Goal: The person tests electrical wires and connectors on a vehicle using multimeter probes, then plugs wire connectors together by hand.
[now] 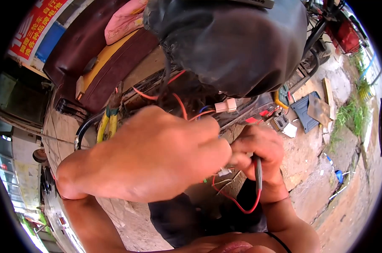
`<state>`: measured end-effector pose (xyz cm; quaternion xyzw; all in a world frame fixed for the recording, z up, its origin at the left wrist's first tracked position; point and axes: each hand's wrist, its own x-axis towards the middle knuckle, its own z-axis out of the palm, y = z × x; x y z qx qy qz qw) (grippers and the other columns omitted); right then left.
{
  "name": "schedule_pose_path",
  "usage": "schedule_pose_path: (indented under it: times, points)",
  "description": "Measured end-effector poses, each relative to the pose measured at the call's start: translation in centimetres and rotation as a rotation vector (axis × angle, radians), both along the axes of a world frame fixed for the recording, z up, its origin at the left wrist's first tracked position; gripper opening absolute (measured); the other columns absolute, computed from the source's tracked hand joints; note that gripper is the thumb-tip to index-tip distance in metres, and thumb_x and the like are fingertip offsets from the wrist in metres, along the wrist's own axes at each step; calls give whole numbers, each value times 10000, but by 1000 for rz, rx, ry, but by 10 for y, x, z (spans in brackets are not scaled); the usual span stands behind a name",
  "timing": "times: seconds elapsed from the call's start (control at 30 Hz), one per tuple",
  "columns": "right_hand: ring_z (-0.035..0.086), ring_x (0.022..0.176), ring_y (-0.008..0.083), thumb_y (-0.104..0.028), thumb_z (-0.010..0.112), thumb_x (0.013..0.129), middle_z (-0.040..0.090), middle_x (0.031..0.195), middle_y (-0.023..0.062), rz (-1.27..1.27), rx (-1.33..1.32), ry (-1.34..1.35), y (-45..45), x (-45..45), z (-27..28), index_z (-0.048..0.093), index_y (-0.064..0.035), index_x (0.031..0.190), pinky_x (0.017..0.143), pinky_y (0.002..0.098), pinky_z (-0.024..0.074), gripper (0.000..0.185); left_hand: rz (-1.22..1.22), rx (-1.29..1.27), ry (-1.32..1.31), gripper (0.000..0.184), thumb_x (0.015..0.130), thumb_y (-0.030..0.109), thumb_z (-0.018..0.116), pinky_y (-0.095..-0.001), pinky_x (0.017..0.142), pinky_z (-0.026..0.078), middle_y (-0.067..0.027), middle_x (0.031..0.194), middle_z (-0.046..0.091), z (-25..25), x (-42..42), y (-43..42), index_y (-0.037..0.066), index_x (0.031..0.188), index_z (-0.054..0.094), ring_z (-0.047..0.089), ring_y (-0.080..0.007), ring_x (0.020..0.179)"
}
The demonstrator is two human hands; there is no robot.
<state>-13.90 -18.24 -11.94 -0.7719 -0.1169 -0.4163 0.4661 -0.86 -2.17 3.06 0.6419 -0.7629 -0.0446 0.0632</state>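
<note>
My left hand [161, 152] is closed in a pinch in the middle of the view, its fingertips meeting those of my right hand. What it pinches is hidden. My right hand [260, 145] is closed round a grey tapered handle [259, 175], from whose lower end a red wire [245, 210] loops down and left. Just above the hands, a pale plug connector [226, 105] hangs on an orange-red wire [201, 114]. Loose orange wire ends show farther left. Yellow-handled pliers [108, 123] are beside my left hand.
A black padded cover [237, 46] bulges close above the hands. At the right lie a yellow-edged multimeter [280, 98], a dark plastic tray [302, 114] and small parts on the concrete ground [304, 168]. A maroon sofa [79, 46] stands at upper left.
</note>
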Motion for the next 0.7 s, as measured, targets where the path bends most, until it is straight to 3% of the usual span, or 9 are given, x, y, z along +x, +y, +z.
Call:
schedule_pose_path:
  times: [0.07, 0.13, 0.17, 0.3, 0.43, 0.53, 0.57, 0.7]
  points:
    - [629, 620, 191, -56, 806, 738, 635, 687, 28, -138, 64, 39, -1, 3, -8, 730, -71, 818, 566, 309, 485, 112, 133, -12, -59, 148, 758, 45, 726, -334, 496, 480, -58, 735, 535, 7, 7, 2, 61, 893, 666, 591, -229, 574]
    - [586, 628, 165, -43, 803, 759, 636, 792, 48, -242, 123, -68, -6, 16, -18, 721, -41, 915, 599, 280, 467, 176, 281, -56, 21, 113, 774, 49, 721, -384, 597, 508, -103, 765, 644, 10, 15, -3, 41, 879, 681, 649, -313, 694]
    - [560, 694, 145, -41, 799, 782, 611, 948, 81, -268, 159, -3, -3, 13, -17, 709, -29, 1040, 628, 265, 451, 274, 287, -79, 12, 92, 785, 49, 715, -385, 603, 511, -110, 767, 659, 9, 19, -4, 39, 871, 685, 658, -314, 710]
    - [587, 821, 169, -36, 801, 795, 577, 1069, 119, -241, 222, 56, 6, 27, -17, 705, -43, 1157, 678, 273, 497, 374, 323, -95, -26, 80, 812, 60, 704, -385, 631, 522, -131, 797, 692, -2, 26, -8, 25, 884, 701, 679, -318, 728]
    - [624, 876, 204, -21, 785, 821, 606, 1043, 107, -254, 155, 57, 8, 37, -23, 706, -49, 1141, 736, 299, 515, 331, 444, -68, 20, 124, 821, 83, 708, -375, 655, 531, -144, 834, 707, -9, 27, -13, 13, 923, 711, 693, -321, 746]
    - [584, 878, 153, -65, 793, 848, 626, 1065, 76, -273, 60, 58, 1, 35, -29, 704, -29, 1073, 745, 248, 460, 245, 441, -91, 59, 142, 820, 91, 711, -374, 667, 534, -153, 848, 710, -14, 31, -16, 12, 938, 714, 699, -325, 762]
    - [614, 837, 213, -51, 804, 819, 625, 976, 83, -283, 90, 81, 2, 34, -27, 698, -50, 1036, 723, 308, 502, 242, 420, -131, 82, 142, 822, 91, 709, -375, 668, 534, -155, 847, 710, -22, 33, -17, 14, 940, 715, 700, -328, 766]
    - [591, 770, 164, -45, 809, 815, 615, 961, 61, -187, 228, 151, 0, 30, -33, 681, -46, 1008, 664, 276, 479, 231, 373, -197, 101, 134, 827, 92, 710, -388, 668, 533, -165, 845, 705, -40, 33, -21, 14, 936, 713, 697, -346, 779]
